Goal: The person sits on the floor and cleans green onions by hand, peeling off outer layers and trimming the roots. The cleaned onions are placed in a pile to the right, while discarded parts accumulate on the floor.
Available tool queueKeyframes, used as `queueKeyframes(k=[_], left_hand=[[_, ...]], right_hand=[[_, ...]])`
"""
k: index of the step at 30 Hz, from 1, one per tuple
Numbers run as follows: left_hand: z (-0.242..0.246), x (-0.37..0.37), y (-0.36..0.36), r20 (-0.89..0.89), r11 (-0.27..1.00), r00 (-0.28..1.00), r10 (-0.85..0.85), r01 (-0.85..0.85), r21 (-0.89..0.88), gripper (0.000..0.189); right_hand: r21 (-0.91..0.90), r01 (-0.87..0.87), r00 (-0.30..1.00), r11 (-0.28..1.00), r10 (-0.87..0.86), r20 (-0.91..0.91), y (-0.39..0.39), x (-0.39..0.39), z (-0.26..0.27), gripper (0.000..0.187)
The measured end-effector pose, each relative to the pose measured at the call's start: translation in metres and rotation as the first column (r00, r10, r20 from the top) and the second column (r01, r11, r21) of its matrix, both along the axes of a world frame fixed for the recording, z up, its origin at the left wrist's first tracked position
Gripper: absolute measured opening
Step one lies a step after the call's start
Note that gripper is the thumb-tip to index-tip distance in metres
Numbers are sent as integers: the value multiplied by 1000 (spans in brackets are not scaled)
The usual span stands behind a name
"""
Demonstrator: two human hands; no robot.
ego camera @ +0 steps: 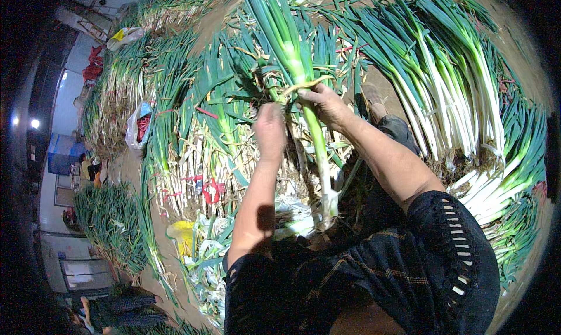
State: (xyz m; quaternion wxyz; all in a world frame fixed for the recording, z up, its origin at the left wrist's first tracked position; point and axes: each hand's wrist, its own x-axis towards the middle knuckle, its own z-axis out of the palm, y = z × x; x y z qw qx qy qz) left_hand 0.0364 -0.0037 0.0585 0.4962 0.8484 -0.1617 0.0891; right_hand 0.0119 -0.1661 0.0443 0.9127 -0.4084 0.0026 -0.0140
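Note:
My right hand [326, 106] is closed round the upper stalk of a large green onion [322, 153], its leaves spread away from me and its roots near my body. A yellowed dry leaf [309, 85] crosses the stalk beside my fingers. My left hand [269, 127], blurred, is just left of the stalk with its fingers curled by dark, withered leaves [263, 83]; whether it grips them I cannot tell. Beneath both hands lies a heap of untrimmed green onions [219, 155] with dry outer leaves.
Cleaner green onions with white stalks [456, 111] lie at the right. Peeled leaf scraps [210, 265] and a yellow item [182, 236] lie at lower left. A plastic bag with red strips [142, 127] rests on further onion rows. Another person [118, 308] is at the bottom left.

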Motion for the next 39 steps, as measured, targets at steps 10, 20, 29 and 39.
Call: queueKeyframes(k=[10, 20, 29, 39], left_hand=[[-45, -37, 26, -640, 989, 768, -16, 106, 103, 69], [-62, -56, -33, -357, 960, 915, -185, 91, -263, 41], [-132, -101, 32, -687, 540, 726, 20, 571, 619, 39], [-47, -44, -43, -568, 954, 770, -290, 181, -240, 19]], right_hand=[[90, 62, 992, 994, -52, -114, -15, 1, -9, 23], [75, 33, 981, 997, -18, -194, -8, 10, -9, 26], [506, -324, 945, 800, 296, 137, -38, 5, 7, 40], [181, -21, 996, 983, 36, -78, -10, 7, -1, 28]])
